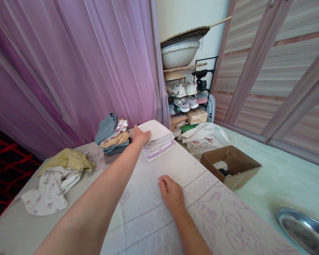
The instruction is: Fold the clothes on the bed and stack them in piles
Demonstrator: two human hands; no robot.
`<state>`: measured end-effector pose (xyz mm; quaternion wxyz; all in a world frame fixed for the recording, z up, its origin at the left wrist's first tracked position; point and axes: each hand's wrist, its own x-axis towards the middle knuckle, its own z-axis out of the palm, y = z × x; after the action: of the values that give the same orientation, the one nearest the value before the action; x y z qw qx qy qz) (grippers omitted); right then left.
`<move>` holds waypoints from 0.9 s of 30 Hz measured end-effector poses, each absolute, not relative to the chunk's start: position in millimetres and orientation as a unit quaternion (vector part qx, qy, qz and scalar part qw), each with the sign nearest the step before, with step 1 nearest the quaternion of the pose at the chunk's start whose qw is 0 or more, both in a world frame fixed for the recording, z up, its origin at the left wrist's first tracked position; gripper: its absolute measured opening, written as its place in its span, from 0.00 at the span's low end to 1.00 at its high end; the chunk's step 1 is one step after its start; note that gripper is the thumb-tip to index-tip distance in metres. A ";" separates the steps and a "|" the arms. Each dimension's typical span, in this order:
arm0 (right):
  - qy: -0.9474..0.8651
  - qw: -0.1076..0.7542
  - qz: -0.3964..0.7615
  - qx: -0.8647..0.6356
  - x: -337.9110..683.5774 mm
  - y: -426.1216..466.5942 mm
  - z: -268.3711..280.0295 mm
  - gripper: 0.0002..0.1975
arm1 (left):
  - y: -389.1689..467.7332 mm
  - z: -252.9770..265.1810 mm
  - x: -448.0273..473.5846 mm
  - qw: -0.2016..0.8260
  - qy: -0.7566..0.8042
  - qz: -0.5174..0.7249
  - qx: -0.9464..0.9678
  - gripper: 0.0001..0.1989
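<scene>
White folded cloths (pixel 158 131), soft and squared, are stacked over a lilac layer near the bed's (pixel 138 216) far right corner. The stack's left side is touched by the left hand (pixel 140 136); whether cloth is gripped cannot be told. The right hand (pixel 172 194) is loosely clenched, nearer the right edge. Rumpled garments (pixel 57 182) are heaped by the left edge.
</scene>
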<state>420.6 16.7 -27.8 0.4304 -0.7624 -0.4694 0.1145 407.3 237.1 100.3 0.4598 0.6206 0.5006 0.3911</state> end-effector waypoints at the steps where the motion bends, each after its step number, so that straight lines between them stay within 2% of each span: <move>1: -0.472 0.425 0.112 -0.764 420.4 16.5 -27.5 0.16 | 233.4 102.8 406.7 0.388 0.499 0.382 0.675 0.34; 4: -0.479 0.416 0.103 -0.766 419.4 16.0 -27.3 0.16 | 221.2 103.1 409.3 0.182 0.412 0.311 0.837 0.23; 6: -0.481 0.412 0.102 -0.767 418.9 15.7 -27.4 0.16 | 216.2 97.7 413.3 0.146 0.344 0.260 0.890 0.19; 13: -0.481 0.400 0.111 -0.772 418.5 15.2 -25.9 0.15 | 220.6 80.9 421.3 0.217 0.334 0.212 0.892 0.14; 18: -0.481 0.406 0.108 -0.769 419.4 15.7 -26.7 0.15 | 214.6 90.9 419.9 0.295 0.348 0.242 0.856 0.14; 22: -0.485 0.410 0.103 -0.765 420.7 15.9 -28.4 0.17 | 209.4 102.6 397.6 0.357 0.296 0.285 0.839 0.10; 24: -0.489 0.412 0.105 -0.762 421.1 15.5 -29.9 0.17 | 206.8 101.1 370.3 0.337 0.282 0.309 0.843 0.09; 27: -0.489 0.421 0.102 -0.757 421.9 14.6 -34.2 0.18 | 202.6 84.1 307.4 0.211 0.318 0.325 0.865 0.12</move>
<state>421.9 14.6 -34.2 0.4211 -0.7573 -0.4886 0.1020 307.4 202.6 84.1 0.2109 0.8655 0.3179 0.3247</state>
